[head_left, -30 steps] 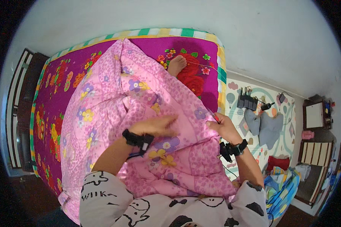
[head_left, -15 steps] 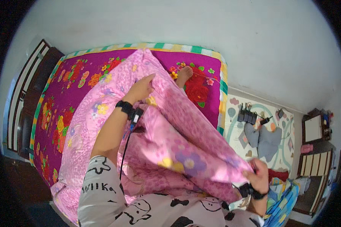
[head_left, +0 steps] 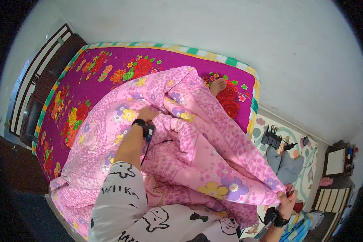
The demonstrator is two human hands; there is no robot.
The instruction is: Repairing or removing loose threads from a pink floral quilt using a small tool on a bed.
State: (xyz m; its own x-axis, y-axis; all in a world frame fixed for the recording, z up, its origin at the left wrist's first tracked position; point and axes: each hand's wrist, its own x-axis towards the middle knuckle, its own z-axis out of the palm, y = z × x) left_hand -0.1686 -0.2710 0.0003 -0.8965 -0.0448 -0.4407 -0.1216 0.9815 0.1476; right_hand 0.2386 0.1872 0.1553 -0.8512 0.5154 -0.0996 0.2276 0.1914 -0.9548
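Observation:
A thick pink comforter [head_left: 125, 115] with purple and yellow flowers lies heaped in folds over the bed, coming close to my body. My left hand [head_left: 150, 114] is sunk in its middle, closed on a bunched fold; the fingertips are hidden in the cloth. At the right, my right hand [head_left: 287, 201] pinches the comforter's edge, held out past the side of the bed. Between both hands the cloth runs in long loose folds. A bare foot [head_left: 218, 86] shows beyond the comforter's far edge; whose it is, I cannot tell.
Under the comforter is a purple flowered bedsheet [head_left: 121, 56] with a checked border. A dark headboard [head_left: 36, 94] stands left, a pale wall [head_left: 213, 28] behind. Right of the bed, a patterned mat [head_left: 266, 125] holds black chargers [head_left: 272, 139] and a grey cushion [head_left: 288, 167]; blue checked cloth [head_left: 296, 228] lies nearer.
My left hand has moved left and nearer to me, and its fingers have sunk into the folds. The comforter's far peak has shifted right. My right hand still grips the edge. The view has shifted.

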